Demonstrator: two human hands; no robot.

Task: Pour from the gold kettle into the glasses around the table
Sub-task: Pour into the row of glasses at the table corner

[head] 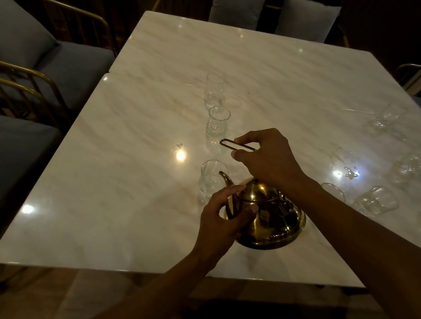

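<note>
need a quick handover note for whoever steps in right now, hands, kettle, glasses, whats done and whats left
Right hand: grips the thin wire handle raised above the round gold metal kettle.
Left hand: fingers curled round the kettle's front, below the curved spout.
The kettle sits on the pale marble table, its spout beside the nearest clear faceted glass.
Two more clear glasses stand in a row behind it; others are scattered to the right.
Done: nothing visibly poured; fill levels are hard to read.
Left: lift and pour into each glass.
</note>
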